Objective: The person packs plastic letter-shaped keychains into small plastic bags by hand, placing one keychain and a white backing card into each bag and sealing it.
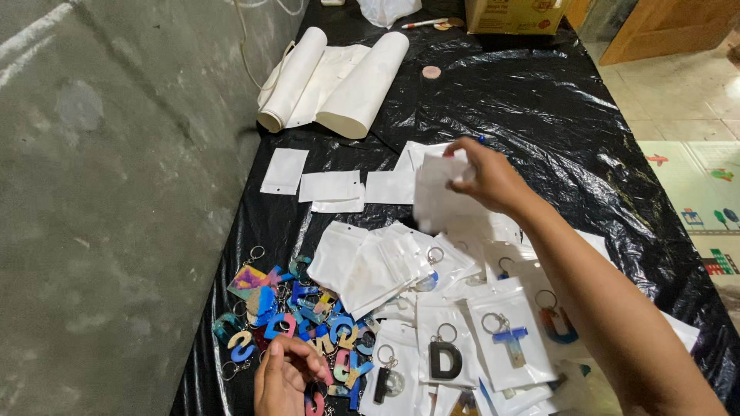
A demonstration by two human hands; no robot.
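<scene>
Head view, left to right:
wall (116, 192): grey concrete, runs along the left edge of the table.
table (539, 100): covered in black plastic sheet.
letter keychains (297, 312): loose colourful pile, lower left, rings attached.
left hand (289, 377): bottom edge, fingers curled into the near side of the pile, touching letters; can't tell if one is actually gripped.
paper rolls (331, 81): white, partly unrolled, far left of table near the wall.
empty pouches (331, 187): small white bags laid flat in a row, mid table.
packed pouches (462, 339): overlapping heap, centre to right, each with a keychain inside; one dark letter, one blue letter visible.
right hand (489, 176): raised above the heap, fingers pinched shut on a white pouch (438, 196); pouch motion-blurred, contents not readable.
hands: well apart, left low near the body, right further out.
cardboard box (512, 15): far end of table.
play mat (705, 208): on the floor, right edge.
</scene>
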